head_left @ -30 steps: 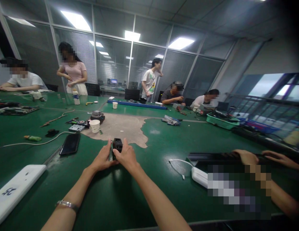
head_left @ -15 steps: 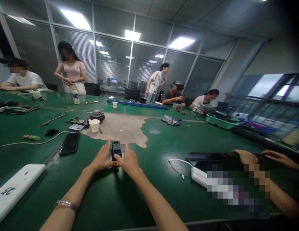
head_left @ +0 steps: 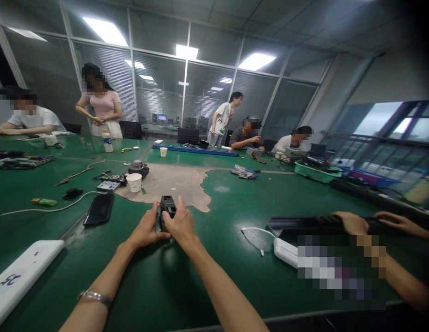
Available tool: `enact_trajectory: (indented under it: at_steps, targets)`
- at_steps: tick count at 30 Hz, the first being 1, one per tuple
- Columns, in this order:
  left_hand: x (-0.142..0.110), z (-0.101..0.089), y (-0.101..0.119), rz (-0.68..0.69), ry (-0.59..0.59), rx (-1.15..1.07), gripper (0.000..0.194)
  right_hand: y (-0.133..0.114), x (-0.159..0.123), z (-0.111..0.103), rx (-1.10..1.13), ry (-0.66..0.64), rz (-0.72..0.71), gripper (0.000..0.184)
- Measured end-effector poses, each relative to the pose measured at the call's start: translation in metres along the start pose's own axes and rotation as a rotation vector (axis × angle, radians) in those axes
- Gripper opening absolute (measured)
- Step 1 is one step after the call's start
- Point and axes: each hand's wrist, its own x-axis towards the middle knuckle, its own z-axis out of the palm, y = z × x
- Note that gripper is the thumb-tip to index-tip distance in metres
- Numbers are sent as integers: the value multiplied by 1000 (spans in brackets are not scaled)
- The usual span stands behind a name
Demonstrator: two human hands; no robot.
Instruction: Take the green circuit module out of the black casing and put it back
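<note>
A small black boxy device (head_left: 167, 204) stands upright on the green table (head_left: 207, 230), a little ahead of me. My left hand (head_left: 145, 229) grips its left side with fingers curled. My right hand (head_left: 179, 223) wraps around its right side, thumb up against the top. A metal bracelet (head_left: 94, 297) circles my left wrist. Both forearms reach forward from the bottom edge of the view.
A black phone (head_left: 98, 209), a paper cup (head_left: 134, 182) and small electronic parts lie to the left. A white flat box (head_left: 24, 272) sits near left. A co-worker's hands (head_left: 354, 223) rest on a black case at right, near a white charger (head_left: 285, 251). Several people work at the far side.
My hands turned the black device between them; its lit face showed half a second ago and is hidden now. The standing person at the back stepped right. The view shifted slightly.
</note>
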Motion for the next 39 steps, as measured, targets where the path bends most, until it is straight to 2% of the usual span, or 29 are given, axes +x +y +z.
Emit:
enact_trajectory:
  at_steps: [3, 6, 11, 18, 20, 25, 28, 35, 39]
  targets:
    - [0, -1, 4, -25, -5, 12, 141, 15, 6, -17, 40, 70, 23, 81]
    - [0, -2, 7, -31, -13, 12, 138, 39, 6, -26, 27, 101, 66, 79]
    - [0, -3, 9, -25, -19, 3, 136, 71, -5, -17, 6, 58, 117, 79]
    - [0, -5, 11, -39, -39, 14, 134, 79, -17, -7, 53, 57, 75, 86]
    - [0, -5, 11, -36, -41, 11, 133, 85, -17, -7, 119, 102, 65, 80]
    - [1, -5, 10, -21, -46, 2, 134, 104, -10, -10, 310, 334, 19, 58]
    - [1, -5, 10, -23, -55, 7, 135, 109, -6, -12, 325, 392, -27, 41]
    - [1, -6, 14, -26, -46, 10, 133, 103, -12, -2, 205, 374, -89, 45]
    - [0, -6, 13, -36, -46, 17, 134, 94, -19, 7, 90, 226, -77, 75]
